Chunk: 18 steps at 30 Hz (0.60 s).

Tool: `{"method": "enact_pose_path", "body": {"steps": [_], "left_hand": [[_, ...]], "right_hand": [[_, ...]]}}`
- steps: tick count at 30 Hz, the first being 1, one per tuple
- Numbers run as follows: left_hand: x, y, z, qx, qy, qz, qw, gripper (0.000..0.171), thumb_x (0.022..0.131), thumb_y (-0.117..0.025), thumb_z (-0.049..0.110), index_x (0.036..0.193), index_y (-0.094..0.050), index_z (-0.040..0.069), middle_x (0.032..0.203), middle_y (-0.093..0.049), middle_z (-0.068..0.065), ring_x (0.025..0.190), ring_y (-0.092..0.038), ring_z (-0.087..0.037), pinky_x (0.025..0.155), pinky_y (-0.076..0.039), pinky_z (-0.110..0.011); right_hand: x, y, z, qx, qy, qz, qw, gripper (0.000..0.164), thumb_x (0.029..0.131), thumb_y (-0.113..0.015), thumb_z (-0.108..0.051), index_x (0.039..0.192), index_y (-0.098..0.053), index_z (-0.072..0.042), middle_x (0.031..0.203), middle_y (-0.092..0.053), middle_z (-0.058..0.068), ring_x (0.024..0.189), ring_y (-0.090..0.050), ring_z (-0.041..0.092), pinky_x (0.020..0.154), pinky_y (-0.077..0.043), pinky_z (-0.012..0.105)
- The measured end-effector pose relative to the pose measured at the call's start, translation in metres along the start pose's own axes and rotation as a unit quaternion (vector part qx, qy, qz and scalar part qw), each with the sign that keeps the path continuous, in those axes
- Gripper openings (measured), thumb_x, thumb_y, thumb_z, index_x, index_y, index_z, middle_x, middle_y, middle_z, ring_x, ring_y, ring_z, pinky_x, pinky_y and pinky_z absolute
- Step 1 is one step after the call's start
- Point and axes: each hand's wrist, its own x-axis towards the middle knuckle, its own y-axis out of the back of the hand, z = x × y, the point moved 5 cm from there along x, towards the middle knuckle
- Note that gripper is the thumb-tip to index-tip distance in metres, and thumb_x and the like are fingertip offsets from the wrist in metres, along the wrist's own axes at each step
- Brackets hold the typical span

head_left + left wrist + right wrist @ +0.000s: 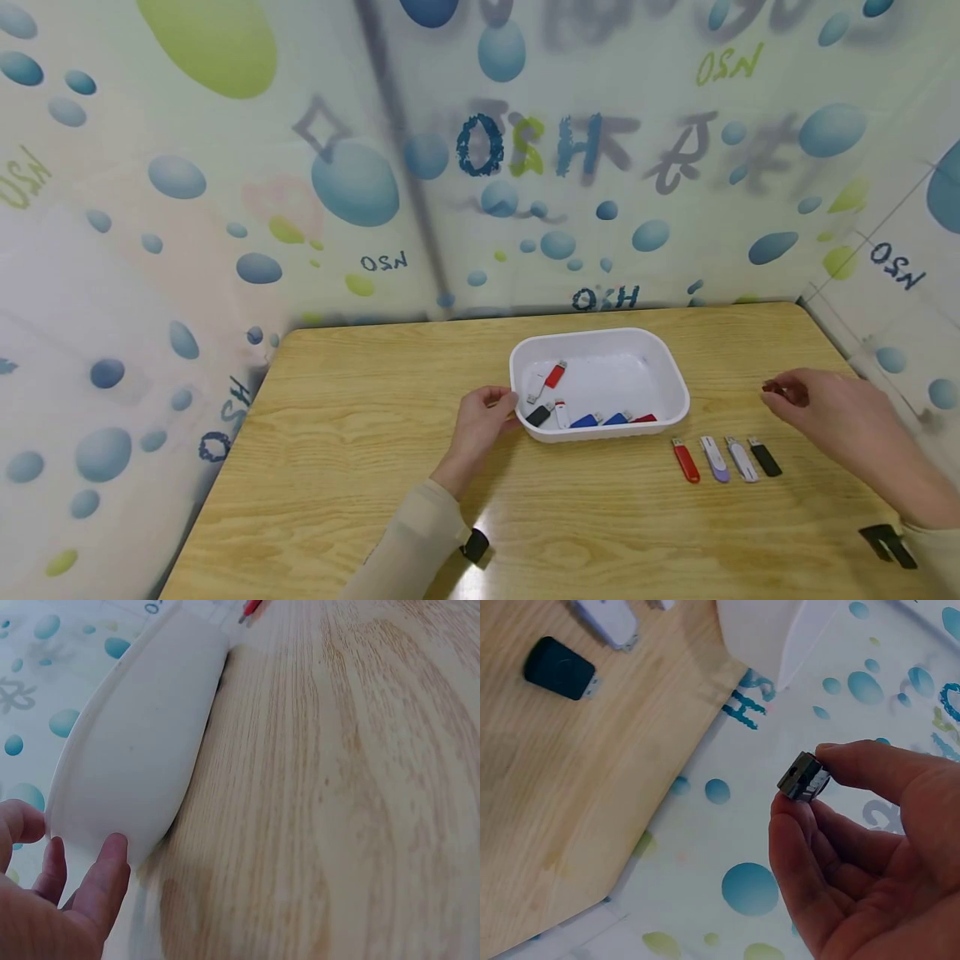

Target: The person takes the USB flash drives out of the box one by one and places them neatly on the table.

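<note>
My left hand holds the left front corner of a white plastic tray, its thumb at the rim and fingertips against the outer wall. Inside the tray lie several USB flash drives, among them a red one, a black one and a blue one. Over the right side of the table, my right hand pinches a USB flash drive between thumb and fingers. The metal plug end of that drive sticks out; its body is mostly hidden.
Right of the tray's front, a row of flash drives lies on the wooden table: red, white and purple, white and black. A patterned wall covering stands behind the table.
</note>
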Motion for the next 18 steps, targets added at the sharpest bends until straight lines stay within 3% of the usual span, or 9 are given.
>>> {"method": "enact_pose_path", "body": {"steps": [4, 9, 18], "left_hand": [[-0.01, -0.002, 0.014, 0.001, 0.006, -0.006, 1.0, 0.025, 0.095, -0.058, 0.006, 0.111, -0.058, -0.013, 0.106, -0.059, -0.02, 0.099, -0.063, -0.037, 0.085, -0.057, -0.042], [-0.019, -0.003, 0.026, 0.006, 0.009, -0.008, 0.9999, 0.025, 0.095, -0.055, 0.004, 0.111, -0.056, -0.015, 0.106, -0.059, -0.021, 0.101, -0.062, -0.038, 0.088, -0.055, -0.044], [0.0, 0.0, 0.0, -0.01, 0.003, -0.005, 0.9999, 0.027, 0.095, -0.06, 0.009, 0.112, -0.058, -0.012, 0.107, -0.06, -0.019, 0.096, -0.064, -0.032, 0.082, -0.059, -0.038]], "right_hand": [[-0.006, -0.006, 0.008, -0.002, 0.003, -0.008, 1.0, 0.025, 0.087, -0.069, -0.023, 0.092, -0.069, 0.001, 0.072, -0.062, 0.001, 0.059, -0.053, 0.014, 0.046, -0.044, 0.032], [-0.014, -0.018, 0.022, 0.0, -0.002, -0.032, 0.999, 0.025, 0.088, -0.068, -0.023, 0.092, -0.068, 0.002, 0.072, -0.062, 0.001, 0.059, -0.054, 0.015, 0.048, -0.045, 0.034], [-0.022, -0.044, 0.051, 0.009, -0.047, -0.087, 0.995, 0.03, 0.088, -0.069, -0.025, 0.092, -0.066, 0.005, 0.073, -0.062, 0.005, 0.059, -0.054, 0.018, 0.047, -0.045, 0.035]]}}
